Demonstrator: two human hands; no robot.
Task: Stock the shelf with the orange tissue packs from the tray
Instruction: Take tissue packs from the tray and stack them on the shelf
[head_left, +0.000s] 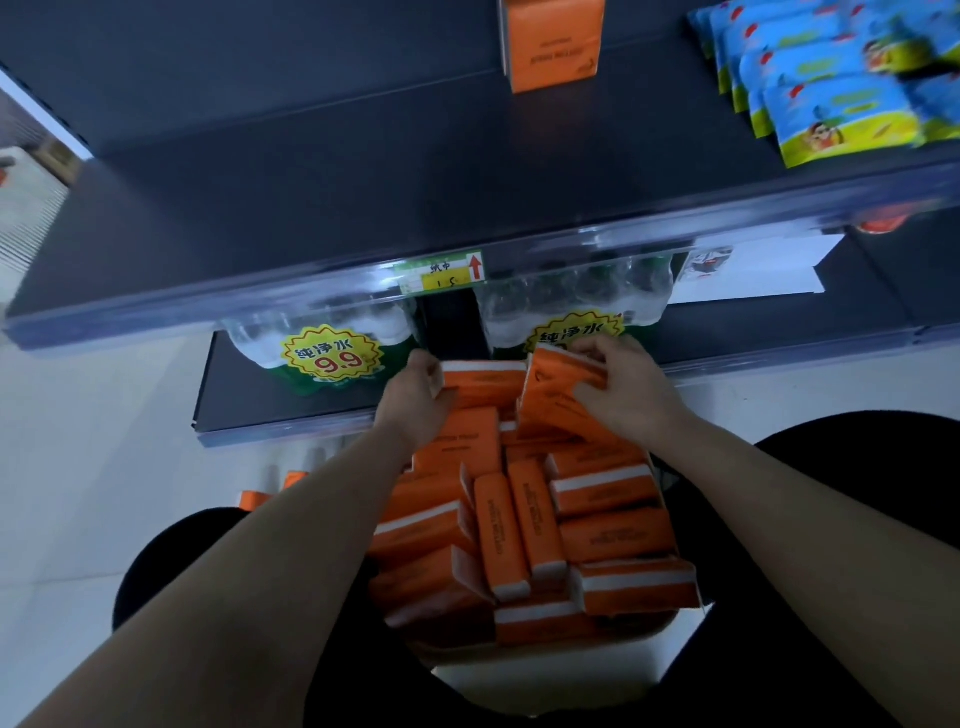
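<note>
Main risk: knocking neighbours out of the heaped tray (545, 656) while lifting two at once; piled crooked, several on edge, unrestrained. Next: clipping the front lip of the shelf (311, 197) at 12 o'clock on the way up, coming from below it with both hands loaded. Also: losing the tilted orange tissue pack (550, 410) from the right hand (623, 395), gripped near one end only, so likely to swing. Left hand (415, 400) curled round the 9 o'clock end of the flat orange pack (485, 382); exact finger placement too blurred to call. Right hand wrapped over the 2 o'clock end of the tilted one, rest of it sticking out toward 7 o'clock. Both held at the tray's 12 o'clock end, apparently resting on the pile, not yet clear. Target: beside the shelved pack (550, 47) standing at 12 o'clock, well apart from the blue packets (831, 98) at 2 o'clock.
</note>
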